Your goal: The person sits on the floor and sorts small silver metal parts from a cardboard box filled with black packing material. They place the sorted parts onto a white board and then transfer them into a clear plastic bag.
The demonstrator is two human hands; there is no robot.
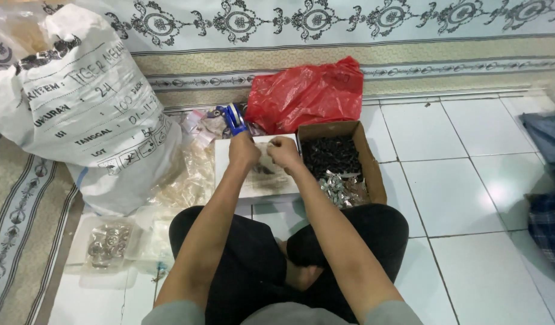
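The person sits cross-legged on the white tiled floor (470, 180). Both hands work over a flat white board (271, 183) set before the knees. The left hand (244, 149) and right hand (283, 150) are curled, fingertips pinched toward each other on a small dark piece (266, 146) held between them, just above the board. Whether each hand grips it separately I cannot tell (too small).

Judgement: the pinch is best kept low over the board, so a dropped piece lands there.

Just right of the board stands an open brown cardboard box (374, 174) of small dark parts, with silvery ones nearest the knee. Their kind is indistinct. The blue tool (234, 116) beyond the hands is partly hidden.
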